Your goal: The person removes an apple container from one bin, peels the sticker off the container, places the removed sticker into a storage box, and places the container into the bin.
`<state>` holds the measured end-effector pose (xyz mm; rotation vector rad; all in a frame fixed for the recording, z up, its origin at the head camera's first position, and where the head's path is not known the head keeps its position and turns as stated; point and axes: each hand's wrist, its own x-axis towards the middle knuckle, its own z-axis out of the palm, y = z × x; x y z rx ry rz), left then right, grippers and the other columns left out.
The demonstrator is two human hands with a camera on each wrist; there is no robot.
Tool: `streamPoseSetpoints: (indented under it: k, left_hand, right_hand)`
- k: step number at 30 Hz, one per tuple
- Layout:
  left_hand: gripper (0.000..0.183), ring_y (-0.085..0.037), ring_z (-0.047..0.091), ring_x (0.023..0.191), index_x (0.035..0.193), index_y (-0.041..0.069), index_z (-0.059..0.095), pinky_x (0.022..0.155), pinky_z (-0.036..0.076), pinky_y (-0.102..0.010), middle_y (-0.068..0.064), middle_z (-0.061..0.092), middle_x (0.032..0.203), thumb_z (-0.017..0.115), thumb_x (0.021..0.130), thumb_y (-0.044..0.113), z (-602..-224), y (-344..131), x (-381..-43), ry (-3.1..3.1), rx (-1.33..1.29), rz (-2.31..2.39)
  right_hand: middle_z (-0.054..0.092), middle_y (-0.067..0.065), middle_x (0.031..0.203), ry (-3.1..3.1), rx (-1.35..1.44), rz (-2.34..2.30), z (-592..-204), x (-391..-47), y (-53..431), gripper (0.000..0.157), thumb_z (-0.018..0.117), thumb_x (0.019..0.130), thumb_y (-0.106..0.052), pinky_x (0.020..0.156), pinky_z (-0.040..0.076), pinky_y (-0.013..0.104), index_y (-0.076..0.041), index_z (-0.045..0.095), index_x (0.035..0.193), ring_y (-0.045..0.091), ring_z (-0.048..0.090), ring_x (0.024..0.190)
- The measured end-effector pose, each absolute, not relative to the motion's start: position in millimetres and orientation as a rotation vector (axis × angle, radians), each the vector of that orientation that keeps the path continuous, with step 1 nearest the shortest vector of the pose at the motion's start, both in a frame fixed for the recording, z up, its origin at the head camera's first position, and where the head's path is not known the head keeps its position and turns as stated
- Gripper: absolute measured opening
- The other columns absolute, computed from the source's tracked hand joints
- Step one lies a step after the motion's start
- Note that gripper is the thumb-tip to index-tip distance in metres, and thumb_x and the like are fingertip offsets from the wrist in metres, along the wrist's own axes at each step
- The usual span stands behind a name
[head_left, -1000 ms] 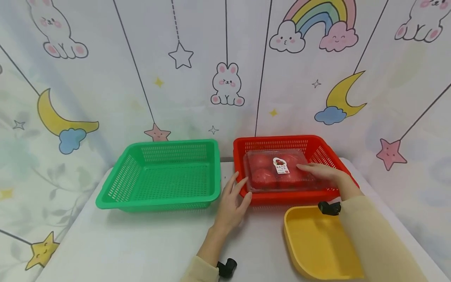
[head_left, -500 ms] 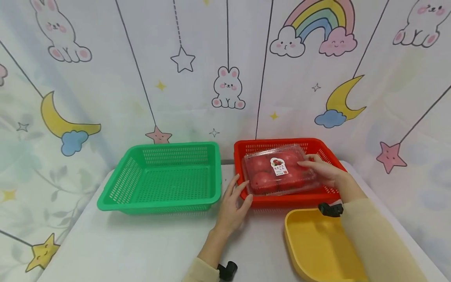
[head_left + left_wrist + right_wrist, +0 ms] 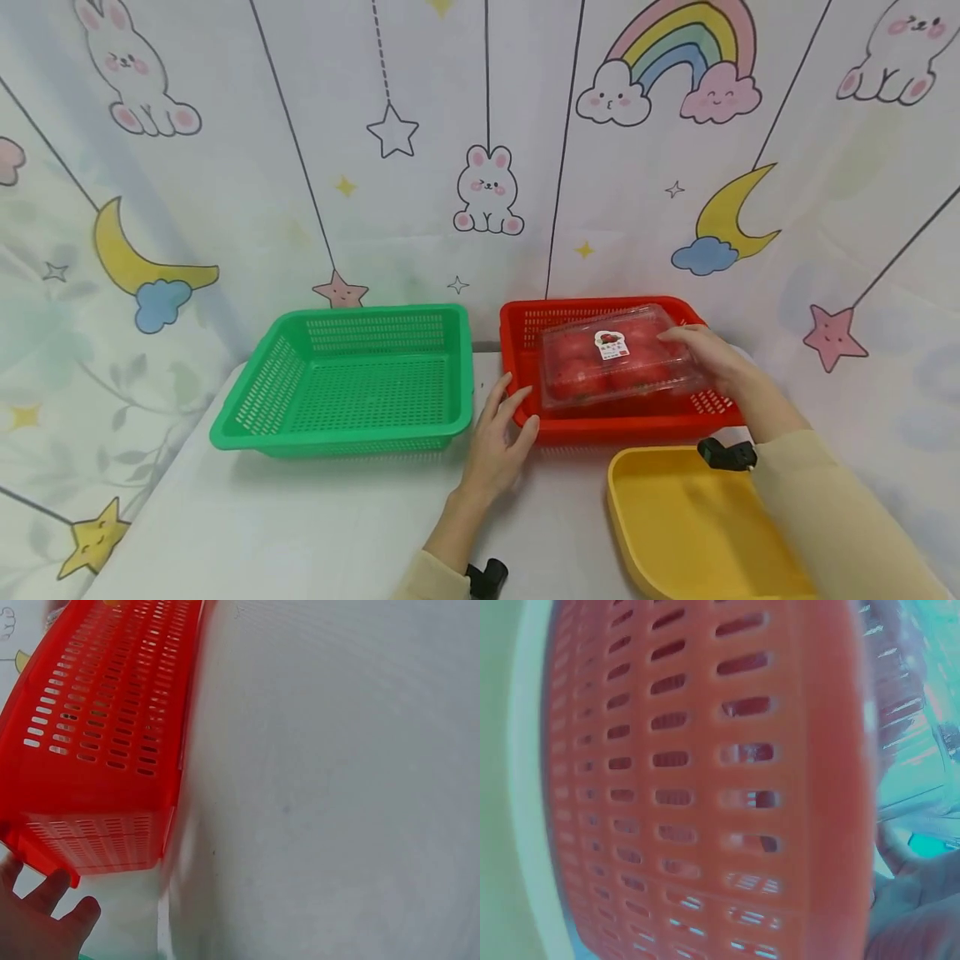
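Observation:
A clear plastic box of round red fruit (image 3: pixel 577 375), with a white label on its lid, sits tilted within the red basket (image 3: pixel 592 432), its right side higher. My right hand (image 3: pixel 708 354) grips the box by its right end, thumb over the lid. The right wrist view has the basket's slotted wall (image 3: pixel 645 780) in front, with part of the right hand (image 3: pixel 922 900) beyond it. At the basket's front left corner my left hand (image 3: pixel 491 454) rests with spread fingers along the rim. The left wrist view shows its fingertips (image 3: pixel 56 885) at that rim.
Left of the red basket stands a green basket (image 3: pixel 337 437) with nothing in it. A yellow tray (image 3: pixel 690 517) lies at the front right, partly under my right sleeve. Behind the white table (image 3: pixel 337 525) hangs a cartoon-printed cloth (image 3: pixel 420 225).
My right hand has raised and tilted the box of fruit from lying flat, then moved it to the right within the red basket. My left hand has stayed at the rim.

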<state>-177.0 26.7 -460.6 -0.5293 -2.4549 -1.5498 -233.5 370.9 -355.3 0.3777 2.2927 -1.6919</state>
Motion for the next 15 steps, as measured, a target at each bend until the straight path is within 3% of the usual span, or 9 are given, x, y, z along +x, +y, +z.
streamPoseSetpoints:
  k: [9,12,15]
  left_hand:
    - [0.053,-0.021,0.032,0.144,0.147,0.027,0.053,0.098,0.051,-0.046,0.009,0.026,0.163,0.06,0.096,0.039,-463,25,-173,-2.462,-0.518,-1.54]
    - [0.053,-0.021,0.032,0.144,0.147,0.027,0.053,0.098,0.051,-0.046,0.009,0.026,0.163,0.059,0.096,0.04,-461,26,-174,-2.45,-0.526,-1.547]
    - [0.053,-0.021,0.032,0.143,0.148,0.028,0.053,0.098,0.051,-0.047,0.009,0.026,0.163,0.059,0.097,0.039,-458,26,-175,-2.448,-0.528,-1.56]
  right_hand:
    - [0.034,0.019,0.147,2.381,0.337,-1.682,-347,-221,367,0.092,0.068,0.095,-0.047,0.087,0.057,0.043,-0.008,0.012,0.157,0.032,0.052,0.114]
    - [0.037,0.017,0.141,2.4,0.302,-1.721,-341,-217,368,0.084,0.065,0.097,-0.046,0.086,0.058,0.041,-0.008,0.015,0.153,0.025,0.057,0.107]
    - [0.041,0.01,0.133,2.361,0.287,-1.796,-336,-212,369,0.066,0.062,0.099,-0.046,0.085,0.058,0.039,-0.017,0.023,0.145,0.017,0.061,0.1]
